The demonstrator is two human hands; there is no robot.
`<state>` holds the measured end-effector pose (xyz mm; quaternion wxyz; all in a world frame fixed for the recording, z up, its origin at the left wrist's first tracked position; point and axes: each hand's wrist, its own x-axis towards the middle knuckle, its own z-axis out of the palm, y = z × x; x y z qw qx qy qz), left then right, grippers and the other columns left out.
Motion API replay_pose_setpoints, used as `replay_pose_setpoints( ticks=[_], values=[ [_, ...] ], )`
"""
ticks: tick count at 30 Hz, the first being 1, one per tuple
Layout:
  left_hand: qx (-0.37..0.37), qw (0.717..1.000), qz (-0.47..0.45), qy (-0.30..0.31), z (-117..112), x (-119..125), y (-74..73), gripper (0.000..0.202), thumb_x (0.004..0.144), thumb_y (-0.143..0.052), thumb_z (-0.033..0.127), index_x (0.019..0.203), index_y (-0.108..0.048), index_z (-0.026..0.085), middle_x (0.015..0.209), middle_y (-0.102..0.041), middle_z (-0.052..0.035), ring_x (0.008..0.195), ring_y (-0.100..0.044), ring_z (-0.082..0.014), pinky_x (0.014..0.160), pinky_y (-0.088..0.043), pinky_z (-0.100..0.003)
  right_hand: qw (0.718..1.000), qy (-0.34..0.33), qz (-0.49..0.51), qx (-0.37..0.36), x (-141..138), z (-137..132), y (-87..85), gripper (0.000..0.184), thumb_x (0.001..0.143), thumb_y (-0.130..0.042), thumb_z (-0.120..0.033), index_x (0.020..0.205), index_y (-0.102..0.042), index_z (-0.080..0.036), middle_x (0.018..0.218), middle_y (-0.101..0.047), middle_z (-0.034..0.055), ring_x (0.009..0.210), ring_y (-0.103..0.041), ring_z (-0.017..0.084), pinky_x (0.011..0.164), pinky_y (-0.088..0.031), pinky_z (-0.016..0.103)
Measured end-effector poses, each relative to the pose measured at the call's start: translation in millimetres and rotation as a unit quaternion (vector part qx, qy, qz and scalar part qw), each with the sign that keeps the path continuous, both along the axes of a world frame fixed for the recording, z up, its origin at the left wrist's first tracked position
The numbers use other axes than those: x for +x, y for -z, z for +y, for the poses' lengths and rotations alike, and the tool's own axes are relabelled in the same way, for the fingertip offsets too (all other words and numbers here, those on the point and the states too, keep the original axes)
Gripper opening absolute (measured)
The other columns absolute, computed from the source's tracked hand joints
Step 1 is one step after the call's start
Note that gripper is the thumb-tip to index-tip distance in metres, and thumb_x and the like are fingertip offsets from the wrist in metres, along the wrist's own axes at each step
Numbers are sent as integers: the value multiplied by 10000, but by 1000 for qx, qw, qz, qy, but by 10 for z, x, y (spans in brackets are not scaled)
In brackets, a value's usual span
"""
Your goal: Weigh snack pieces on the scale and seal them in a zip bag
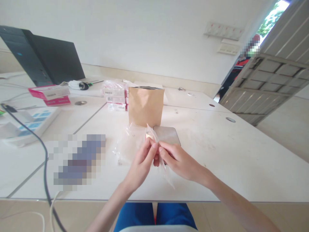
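Left hand and right hand pinch a thin, crinkly clear bag above the near middle of the white table; the slick film could slip or tear, spilling the small pale piece inside. Just beyond sit a smooth grey rounded-square plate and an upright matte brown paper pouch.

You've got bright, flat daylight from the doorway upper right, blown out there, only faint shadows on the white table, the clear bag nearly lost against it, wide-angle bending at the edges, centre sharp, and a mosaic patch lower left.
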<state>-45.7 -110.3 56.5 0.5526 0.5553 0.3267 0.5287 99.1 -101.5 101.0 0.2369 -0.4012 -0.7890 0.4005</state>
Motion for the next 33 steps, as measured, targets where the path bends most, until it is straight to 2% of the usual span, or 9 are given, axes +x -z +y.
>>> replay_pose_setpoints(
  ticks=[6, 9, 13, 16, 20, 23, 26, 30, 33],
  values=[
    [24, 1000, -8, 6, 69, 23, 46, 335, 889, -498, 482, 723, -434, 198, 572, -436, 63, 517, -427, -74, 519, -375, -206, 999, 44, 5, 27, 33, 81, 64, 277, 885, -414, -278, 620, -408, -196, 558, -529, -36, 492, -458, 77, 481, -329, 211],
    [41, 997, 5, -68, 90, -24, 43, 344, 880, -506, 451, 661, -404, 206, 512, -414, 71, 457, -388, -72, 465, -336, -204, 981, 153, 39, 114, 182, 260, 91, 289, 798, -472, -243, 580, -285, -214, 504, -319, -72, 466, -301, 64, 451, -233, 217],
    [63, 980, 26, -187, 109, -143, 16, 315, 856, -523, 304, 588, -388, 205, 482, -414, 63, 450, -376, -74, 469, -309, -208, 956, 230, 97, 156, 384, 449, 15, 276, 802, -455, -242, 586, -285, -220, 523, -280, -74, 474, -284, 68, 455, -220, 223],
    [67, 974, -18, -217, 127, -180, -14, 296, 832, -505, 267, 562, -402, 201, 503, -421, 45, 495, -383, -90, 506, -320, -218, 956, 209, 94, 182, 406, 437, -158, 291, 841, -465, -247, 595, -312, -215, 527, -312, -72, 465, -303, 64, 446, -232, 219],
    [87, 951, -186, -232, 175, -107, -88, 398, 846, -406, 386, 493, -389, 203, 521, -392, 11, 562, -406, -123, 569, -360, -242, 956, 153, 114, 222, 308, 417, -435, 337, 915, -440, -317, 610, -341, -211, 525, -364, -66, 440, -351, 58, 424, -267, 205],
    [37, 934, -263, -239, 279, 6, -118, 298, 795, -486, 422, 599, -524, 202, 651, -505, -6, 663, -507, -142, 619, -413, -247, 958, 91, 166, 214, 186, 537, -576, 362, 935, -433, -385, 625, -358, -213, 515, -404, -66, 404, -379, 55, 389, -287, 194],
    [-20, 938, -290, -186, 438, 125, -91, 294, 802, -486, 467, 841, -627, 212, 905, -649, -38, 920, -604, -197, 778, -465, -294, 961, 43, 217, 165, 38, 758, -613, 378, 928, -446, -411, 613, -369, -215, 494, -406, -69, 365, -377, 58, 357, -292, 196],
    [-42, 939, -333, -78, 627, 209, -21, 472, 863, -377, 564, 962, -660, 199, 974, -707, -65, 1051, -619, -251, 830, -495, -345, 969, 47, 195, 144, -94, 1053, -551, 397, 936, -404, -376, 578, -397, -206, 515, -428, -50, 400, -403, 63, 394, -323, 203],
    [-37, 930, -344, -119, 726, 207, 20, 461, 870, -401, 536, 1028, -663, 191, 1019, -714, -61, 1041, -636, -240, 813, -517, -322, 979, 66, 97, 164, -82, 1179, -481, 376, 928, -405, -337, 578, -355, -209, 534, -413, -44, 458, -404, 71, 458, -322, 218]
  ],
)
